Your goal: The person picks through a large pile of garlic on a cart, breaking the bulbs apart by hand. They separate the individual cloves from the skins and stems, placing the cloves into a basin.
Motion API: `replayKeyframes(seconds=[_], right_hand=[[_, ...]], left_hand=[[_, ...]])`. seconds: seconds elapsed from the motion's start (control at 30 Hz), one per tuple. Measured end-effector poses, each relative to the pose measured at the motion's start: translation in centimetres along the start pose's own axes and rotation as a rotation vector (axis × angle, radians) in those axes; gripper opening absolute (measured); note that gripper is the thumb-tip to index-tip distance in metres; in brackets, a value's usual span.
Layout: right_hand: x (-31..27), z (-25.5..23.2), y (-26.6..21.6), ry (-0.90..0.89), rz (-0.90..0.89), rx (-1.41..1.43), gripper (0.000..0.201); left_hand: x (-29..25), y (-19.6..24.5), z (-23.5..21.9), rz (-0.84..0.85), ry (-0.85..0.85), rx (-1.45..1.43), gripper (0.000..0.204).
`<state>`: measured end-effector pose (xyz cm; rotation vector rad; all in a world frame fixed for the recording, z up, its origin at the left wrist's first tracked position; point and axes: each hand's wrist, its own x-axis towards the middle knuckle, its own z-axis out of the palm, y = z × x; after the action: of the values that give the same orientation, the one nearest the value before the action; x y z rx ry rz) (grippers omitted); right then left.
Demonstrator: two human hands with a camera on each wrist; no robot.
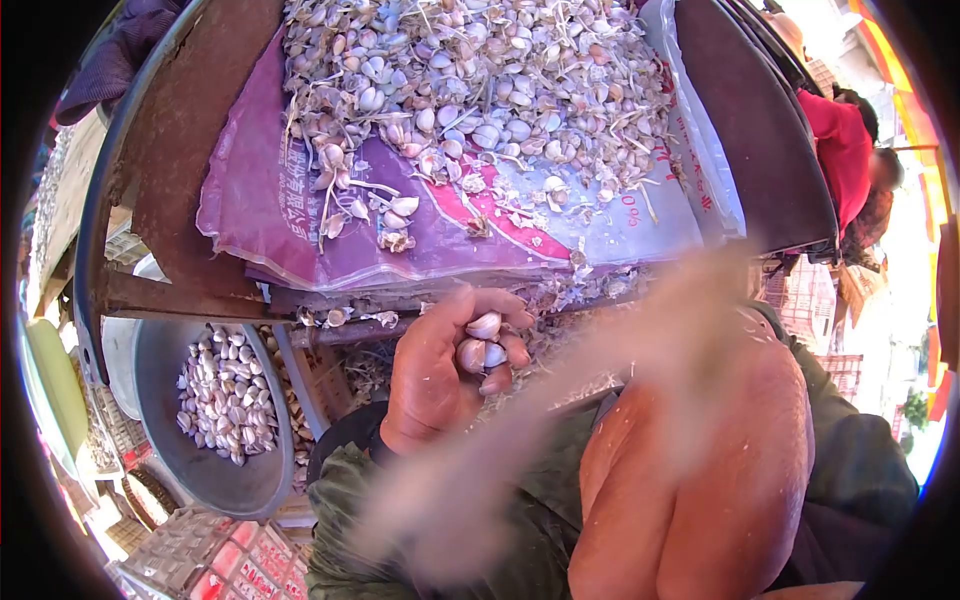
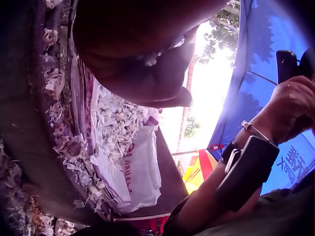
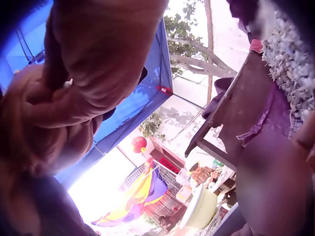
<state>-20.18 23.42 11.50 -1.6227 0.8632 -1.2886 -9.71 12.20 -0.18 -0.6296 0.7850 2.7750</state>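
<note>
In the head view my left hand (image 1: 470, 355) is curled around a few garlic cloves (image 1: 483, 340) just below the front edge of a rusty metal tray (image 1: 165, 170). The left wrist view shows the same hand (image 2: 147, 64) dark against the light, with a pale clove (image 2: 150, 60) in its fingers. My right arm (image 1: 700, 490) is raised close to the camera and is blurred. That hand (image 2: 290, 105) is up near a dark object (image 2: 287, 64). How its fingers (image 3: 98, 59) lie is unclear.
A big pile of garlic cloves and husks (image 1: 470, 80) lies on a purple sack (image 1: 260, 200) in the tray. A grey basin (image 1: 150, 400) at lower left holds several cloves (image 1: 225, 400). A person in red (image 1: 840, 150) stands at the far right. Blue canopy (image 2: 266, 73) overhead.
</note>
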Motion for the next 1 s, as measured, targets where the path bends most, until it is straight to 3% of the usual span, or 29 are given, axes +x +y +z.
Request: replayKeyframes(seconds=[0.13, 0.23, 0.27, 0.33, 0.43, 0.53, 0.67, 0.77, 0.8, 0.9, 1.0], right_hand=[[-0.3, -2.0, 1.1, 0.008, 0.039, -0.110, 0.014], [-1.7, -4.3, 4.0, 0.238, 0.224, -0.468, 0.012], [-2.4, -5.0, 5.2, 0.350, 0.326, -0.661, 0.012], [-2.1, -6.6, 8.2, 0.450, 0.302, -0.843, 0.012], [-0.8, -8.4, 13.0, 0.426, 0.138, -1.088, 0.012], [0.3, -8.8, 15.4, 0.221, 0.419, -1.271, 0.015], [-0.8, -9.3, 18.3, 0.291, 0.352, -1.304, 0.020], [-1.0, -9.5, 16.2, 0.530, 0.726, -0.684, 0.021], [-0.5, -8.8, 13.5, 0.683, 0.905, -0.321, 0.026], [-2.9, -8.3, 12.9, 0.668, 0.486, 0.320, 0.026], [-1.6, -4.3, 6.4, 0.514, 0.345, 0.520, 0.028]], left_hand=[[-1.5, 1.2, 2.4, -0.069, 0.109, -0.213, 0.043], [-0.7, 0.6, -1.0, 0.013, -0.201, -0.209, 0.041], [-0.8, 0.7, -0.8, 0.061, -0.127, -0.231, 0.034], [-0.7, 0.7, -1.2, 0.051, -0.133, -0.219, 0.029], [-0.5, 0.7, -1.7, 0.046, -0.129, -0.195, 0.024], [-0.4, 0.7, -1.7, 0.049, -0.107, -0.183, 0.023], [-0.4, 0.9, -1.8, 0.056, -0.109, -0.182, 0.022], [-0.3, 0.7, -1.9, 0.061, -0.102, -0.178, 0.021], [-0.2, 0.6, -1.8, 0.063, -0.101, -0.178, 0.021], [-0.1, 0.4, -1.9, 0.050, -0.086, -0.161, 0.020], [-0.3, 0.5, -1.5, 0.029, -0.028, -0.079, 0.024]])
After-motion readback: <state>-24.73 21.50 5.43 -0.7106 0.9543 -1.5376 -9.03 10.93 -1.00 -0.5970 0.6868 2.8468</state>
